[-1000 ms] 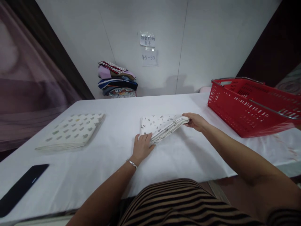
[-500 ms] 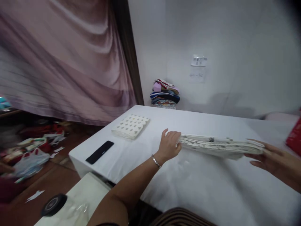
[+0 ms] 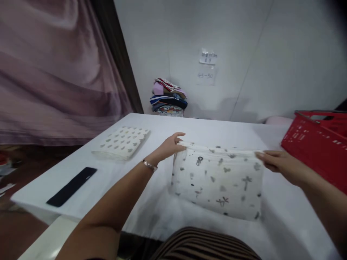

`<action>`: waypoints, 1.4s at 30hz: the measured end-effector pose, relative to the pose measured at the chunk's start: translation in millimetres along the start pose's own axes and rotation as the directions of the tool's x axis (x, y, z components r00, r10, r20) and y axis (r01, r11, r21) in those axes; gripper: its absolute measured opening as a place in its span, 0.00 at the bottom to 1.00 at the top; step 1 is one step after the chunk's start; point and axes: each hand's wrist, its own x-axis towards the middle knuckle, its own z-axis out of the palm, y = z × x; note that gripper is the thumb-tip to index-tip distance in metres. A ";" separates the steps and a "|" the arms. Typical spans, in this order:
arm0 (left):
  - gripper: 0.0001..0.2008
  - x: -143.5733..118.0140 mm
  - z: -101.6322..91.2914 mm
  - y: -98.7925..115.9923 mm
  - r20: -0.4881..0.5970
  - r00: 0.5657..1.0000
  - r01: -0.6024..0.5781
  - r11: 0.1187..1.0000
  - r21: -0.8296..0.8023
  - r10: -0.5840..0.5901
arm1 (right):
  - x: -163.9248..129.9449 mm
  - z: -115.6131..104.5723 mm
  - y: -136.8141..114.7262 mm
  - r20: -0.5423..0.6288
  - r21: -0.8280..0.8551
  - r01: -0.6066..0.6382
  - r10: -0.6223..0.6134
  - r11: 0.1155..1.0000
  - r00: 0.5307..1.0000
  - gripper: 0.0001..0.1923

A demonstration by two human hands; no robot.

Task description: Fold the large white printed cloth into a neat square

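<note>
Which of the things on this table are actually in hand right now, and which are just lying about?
In hand:
printed cloth, held up by its top corners
left hand
right hand

Lying about:
folded spotted cloth
black flat object
red basket
stack of folded fabrics by the wall

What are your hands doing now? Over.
Left hand and right hand pinch the top corners of the white folded cloth with grey prints, lifted above the white table. Nothing blocking.

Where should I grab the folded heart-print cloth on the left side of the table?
Take the folded heart-print cloth by its near long edge, coming from the table's front. It lies flat and free on the white table, so slide fingers under the stacked layers and pinch them together.
</note>
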 end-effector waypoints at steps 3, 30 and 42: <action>0.31 51.2 18.7 -40.3 0.068 0.964 0.255 0.967 0.022 -0.256 | 48.8 31.6 18.5 0.104 0.131 -0.167 0.154 0.977 0.983 0.23; 0.14 111.2 50.0 -100.6 0.134 0.990 -0.094 0.877 0.471 0.034 | 136.8 112.3 68.1 0.070 -0.288 0.269 -0.260 0.919 0.963 0.09; 0.11 106.8 52.3 -100.4 0.048 0.997 0.030 0.901 0.432 -0.056 | 133.4 116.8 58.8 -0.019 -0.230 0.110 -0.117 0.967 0.993 0.11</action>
